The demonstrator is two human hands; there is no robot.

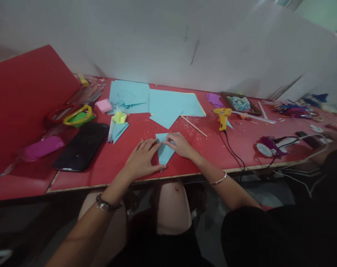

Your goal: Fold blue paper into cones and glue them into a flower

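A small folded light-blue paper (165, 154) lies on the red table in front of me. My left hand (142, 157) rests on the table at its left side, fingers spread and thumb touching the paper's lower edge. At the paper's upper part is my right hand (178, 144), its fingers curled and pressed together on the paper. Whether anything small sits between those fingertips is hidden. Just behind lie larger light-blue sheets (174, 104), one corner pointing toward me, with a thin wooden stick (195, 127) beside them.
A black phone (82, 148) and yellow-handled scissors (78, 115) lie at the left. On the right are a yellow glue gun (222, 118) with its cord, a box of paper bits (241, 104) and a purple device (271, 146). Another person's arm (334, 142) reaches in at far right.
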